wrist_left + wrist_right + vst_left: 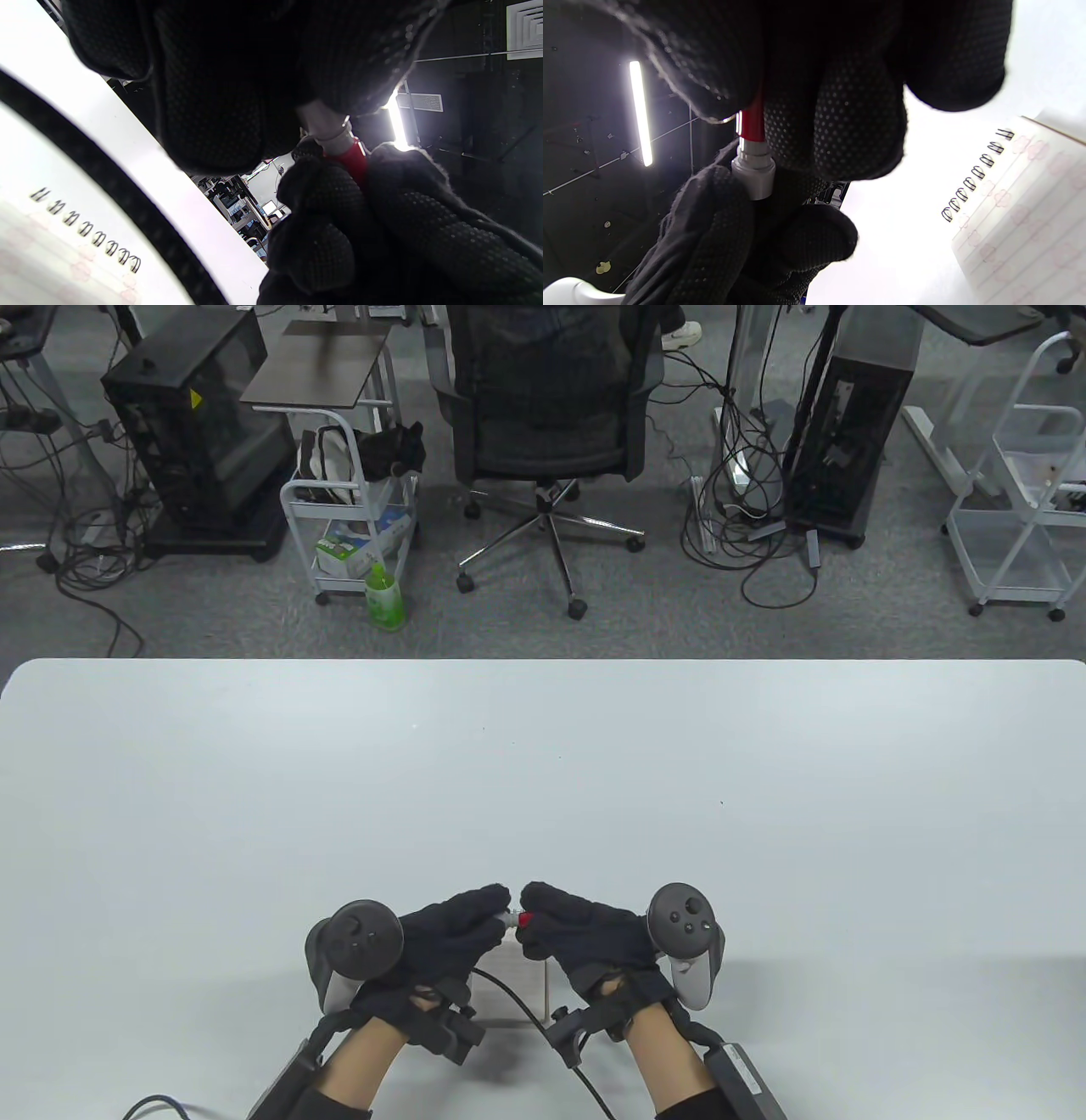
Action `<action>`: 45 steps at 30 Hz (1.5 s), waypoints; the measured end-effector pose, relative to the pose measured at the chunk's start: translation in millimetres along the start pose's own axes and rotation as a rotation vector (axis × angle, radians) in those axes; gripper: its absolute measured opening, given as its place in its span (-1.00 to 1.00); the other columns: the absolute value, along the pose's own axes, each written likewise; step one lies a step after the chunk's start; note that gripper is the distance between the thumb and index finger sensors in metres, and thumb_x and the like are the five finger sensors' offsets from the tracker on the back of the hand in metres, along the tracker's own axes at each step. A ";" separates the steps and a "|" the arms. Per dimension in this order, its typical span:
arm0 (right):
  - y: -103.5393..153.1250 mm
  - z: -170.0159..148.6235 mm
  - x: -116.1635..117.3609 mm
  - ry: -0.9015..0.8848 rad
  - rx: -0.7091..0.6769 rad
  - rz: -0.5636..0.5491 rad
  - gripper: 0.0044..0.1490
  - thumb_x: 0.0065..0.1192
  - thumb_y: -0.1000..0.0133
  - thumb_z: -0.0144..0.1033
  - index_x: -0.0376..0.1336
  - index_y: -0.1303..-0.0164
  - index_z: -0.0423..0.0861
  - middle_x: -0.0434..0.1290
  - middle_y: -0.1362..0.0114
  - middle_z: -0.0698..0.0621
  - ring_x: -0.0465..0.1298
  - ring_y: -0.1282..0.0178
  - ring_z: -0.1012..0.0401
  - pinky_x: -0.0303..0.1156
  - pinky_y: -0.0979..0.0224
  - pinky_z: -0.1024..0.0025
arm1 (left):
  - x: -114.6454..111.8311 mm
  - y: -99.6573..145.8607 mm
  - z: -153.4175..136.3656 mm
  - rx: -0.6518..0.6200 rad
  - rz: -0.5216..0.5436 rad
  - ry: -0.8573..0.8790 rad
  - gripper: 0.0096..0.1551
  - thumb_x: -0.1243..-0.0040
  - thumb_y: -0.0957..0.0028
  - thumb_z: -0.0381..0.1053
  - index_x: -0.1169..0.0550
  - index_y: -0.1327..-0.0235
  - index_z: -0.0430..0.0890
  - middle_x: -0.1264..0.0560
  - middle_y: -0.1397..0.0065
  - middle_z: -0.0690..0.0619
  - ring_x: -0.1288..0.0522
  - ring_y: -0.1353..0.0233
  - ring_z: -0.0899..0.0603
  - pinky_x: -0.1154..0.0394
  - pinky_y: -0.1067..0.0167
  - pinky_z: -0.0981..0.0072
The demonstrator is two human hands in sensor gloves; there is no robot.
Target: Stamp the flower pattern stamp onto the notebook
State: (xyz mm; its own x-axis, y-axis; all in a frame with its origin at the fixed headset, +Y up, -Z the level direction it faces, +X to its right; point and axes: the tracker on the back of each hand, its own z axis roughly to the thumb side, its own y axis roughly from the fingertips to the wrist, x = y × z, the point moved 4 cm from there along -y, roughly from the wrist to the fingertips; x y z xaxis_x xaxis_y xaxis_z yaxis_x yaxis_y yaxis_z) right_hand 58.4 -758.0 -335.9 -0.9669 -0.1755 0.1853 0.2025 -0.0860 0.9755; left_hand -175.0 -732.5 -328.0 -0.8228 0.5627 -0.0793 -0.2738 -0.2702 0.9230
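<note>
The flower stamp (516,918) is a small stick with a white end and a red end, held level between both hands just above the notebook (517,984). My left hand (475,920) pinches the white end (324,123). My right hand (551,912) pinches the red end (751,123). The white end also shows in the right wrist view (754,173) and the red end in the left wrist view (352,161). The spiral-bound notebook lies open under my hands, its lined page (1022,212) showing faint pink flower prints. My hands hide most of it in the table view.
The white table (543,780) stretches wide to the far edge and both sides. A black cable (509,997) runs over the notebook between my wrists. A chair, carts and computer towers stand on the floor beyond the table.
</note>
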 end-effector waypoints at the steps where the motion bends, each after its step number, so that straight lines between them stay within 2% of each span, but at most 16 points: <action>1: -0.1 -0.3 0.0 -0.001 0.001 0.001 -0.41 0.48 0.09 -0.26 0.44 -0.17 -0.11 0.66 -0.03 -0.16 0.75 0.11 0.00 0.54 -0.10 -0.06 | -0.1 0.0 -0.2 0.002 -0.001 -0.001 -0.48 -0.35 0.15 0.05 -0.66 -0.03 -0.14 -0.74 -0.06 -0.07 -0.79 0.12 -0.11 -0.42 -0.20 -0.32; 6: 0.2 0.8 0.5 -0.024 0.003 -0.003 -0.40 0.47 0.08 -0.25 0.44 -0.18 -0.11 0.65 -0.04 -0.16 0.74 0.11 0.00 0.53 -0.11 -0.06 | 0.7 -1.3 1.8 0.005 -0.039 0.012 -0.46 -0.31 0.12 0.05 -0.63 -0.10 -0.14 -0.71 -0.12 -0.09 -0.75 0.03 -0.16 -0.39 -0.21 -0.36; 11: -0.4 0.3 -3.9 -0.013 0.006 -0.029 -0.40 0.46 0.08 -0.25 0.43 -0.19 -0.11 0.64 -0.05 -0.16 0.74 0.11 -0.01 0.53 -0.11 -0.07 | 13.1 -8.1 -0.5 0.029 -0.158 -0.025 -0.34 -0.29 0.09 0.06 -0.50 -0.28 -0.15 -0.57 -0.31 -0.15 -0.63 -0.19 -0.28 -0.27 -0.25 -0.44; 14: 0.2 -1.6 -8.3 -0.007 0.012 -0.035 -0.40 0.46 0.08 -0.26 0.43 -0.19 -0.11 0.64 -0.05 -0.17 0.73 0.10 -0.01 0.52 -0.11 -0.07 | 37.8 -7.8 -11.5 0.035 -0.167 -0.100 -0.33 -0.28 0.08 0.06 -0.49 -0.30 -0.15 -0.54 -0.35 -0.17 -0.58 -0.25 -0.32 -0.23 -0.27 -0.47; 17: -0.6 -2.6 -13.4 -0.001 0.016 -0.050 -0.40 0.45 0.07 -0.25 0.43 -0.19 -0.11 0.64 -0.05 -0.17 0.73 0.10 -0.01 0.52 -0.12 -0.07 | 64.9 -2.6 -27.1 0.053 -0.126 -0.200 -0.32 -0.27 0.08 0.07 -0.48 -0.31 -0.16 -0.52 -0.37 -0.18 -0.55 -0.27 -0.35 -0.21 -0.26 -0.48; 20: -1.2 -5.8 -15.7 -0.018 0.029 -0.055 -0.40 0.45 0.07 -0.26 0.43 -0.20 -0.11 0.63 -0.05 -0.17 0.72 0.10 -0.02 0.51 -0.12 -0.08 | 81.4 7.2 -37.8 0.049 -0.129 -0.305 -0.29 -0.24 0.06 0.10 -0.46 -0.35 -0.15 -0.47 -0.42 -0.21 -0.46 -0.36 -0.40 -0.15 -0.28 -0.53; 25: -2.4 -7.3 -11.7 0.003 0.030 -0.014 -0.40 0.44 0.07 -0.26 0.42 -0.20 -0.11 0.63 -0.06 -0.18 0.72 0.09 -0.03 0.50 -0.13 -0.10 | 88.1 21.7 -62.3 0.064 -0.096 -0.391 -0.29 -0.21 0.06 0.11 -0.45 -0.35 -0.14 -0.42 -0.46 -0.22 -0.41 -0.40 -0.42 -0.09 -0.29 -0.55; 27: -3.3 -4.1 -11.6 0.035 0.021 -0.007 -0.40 0.44 0.06 -0.25 0.42 -0.21 -0.11 0.63 -0.06 -0.17 0.72 0.08 -0.03 0.50 -0.14 -0.10 | 83.7 23.1 -69.4 0.086 -0.159 -0.404 -0.28 -0.21 0.06 0.12 -0.44 -0.36 -0.15 -0.38 -0.48 -0.25 -0.35 -0.43 -0.45 -0.05 -0.29 -0.57; 32: -5.4 11.4 -21.1 0.069 0.011 -0.026 -0.41 0.44 0.06 -0.25 0.43 -0.20 -0.11 0.63 -0.05 -0.18 0.71 0.10 -0.03 0.49 -0.14 -0.11 | 84.8 26.3 -70.0 0.091 -0.154 -0.432 -0.27 -0.20 0.06 0.13 -0.44 -0.37 -0.15 -0.37 -0.49 -0.25 -0.32 -0.46 -0.46 -0.03 -0.30 -0.58; 42: -20.0 63.3 -68.1 0.539 -0.022 -0.091 -0.41 0.45 0.07 -0.25 0.44 -0.18 -0.12 0.64 -0.03 -0.18 0.71 0.13 -0.04 0.49 -0.14 -0.12 | 86.9 29.8 -71.4 0.086 -0.186 -0.485 -0.27 -0.17 0.06 0.15 -0.45 -0.36 -0.15 -0.39 -0.48 -0.25 -0.34 -0.45 -0.46 -0.02 -0.30 -0.60; 44: -23.8 68.9 -76.1 0.661 -0.021 -0.100 -0.41 0.45 0.07 -0.25 0.45 -0.18 -0.11 0.64 -0.03 -0.18 0.71 0.12 -0.04 0.49 -0.14 -0.12 | 89.7 29.7 -74.2 0.097 -0.179 -0.474 -0.27 -0.17 0.06 0.15 -0.45 -0.36 -0.15 -0.39 -0.48 -0.25 -0.34 -0.45 -0.46 -0.02 -0.30 -0.60; 45: -27.7 70.0 -81.8 0.785 -0.012 -0.109 -0.41 0.45 0.08 -0.24 0.45 -0.18 -0.11 0.64 -0.03 -0.18 0.71 0.13 -0.04 0.49 -0.14 -0.12 | 90.3 29.8 -75.7 0.103 -0.181 -0.468 -0.27 -0.17 0.06 0.15 -0.45 -0.36 -0.16 -0.39 -0.48 -0.25 -0.34 -0.45 -0.47 -0.02 -0.30 -0.60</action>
State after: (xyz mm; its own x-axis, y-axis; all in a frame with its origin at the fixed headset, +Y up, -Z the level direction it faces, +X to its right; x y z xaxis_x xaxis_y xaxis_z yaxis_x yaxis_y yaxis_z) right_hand 121.1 -672.6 -369.8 -0.5900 -0.8056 -0.0540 0.1187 -0.1527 0.9811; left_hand -295.1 -748.9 -336.2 -0.4492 0.8893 -0.0865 -0.3216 -0.0706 0.9443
